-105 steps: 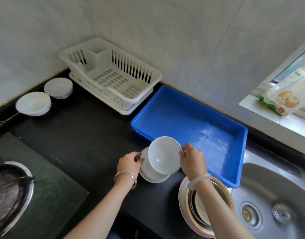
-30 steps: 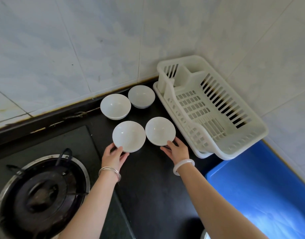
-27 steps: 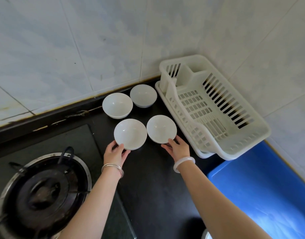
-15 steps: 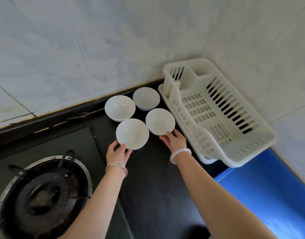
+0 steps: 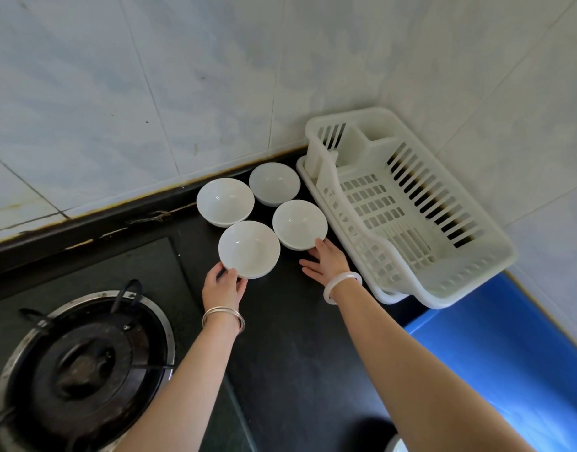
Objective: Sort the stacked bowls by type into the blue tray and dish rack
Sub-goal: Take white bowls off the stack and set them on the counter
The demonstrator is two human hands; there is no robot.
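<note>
Several white bowls stand in a tight cluster on the black counter by the wall. My left hand (image 5: 223,285) grips the near rim of the near-left bowl (image 5: 249,248), thumb on top of the rim. My right hand (image 5: 324,264) lies flat with fingers spread, its fingertips touching the near edge of the near-right bowl (image 5: 299,224). Behind them sit the back-left bowl (image 5: 225,201) and the back-right bowl (image 5: 274,183). The white dish rack (image 5: 408,216) stands empty just right of the bowls. A corner of the blue tray (image 5: 509,353) shows at the lower right.
A gas burner (image 5: 81,363) with a dark pan support fills the lower left. The tiled wall (image 5: 182,76) closes the back and right sides. Black counter (image 5: 297,337) lies between my arms. A pale rim (image 5: 393,445) peeks in at the bottom edge.
Both near bowls have slid back toward the wall and now sit close against the back pair. My hands followed them, keeping the same hold.
</note>
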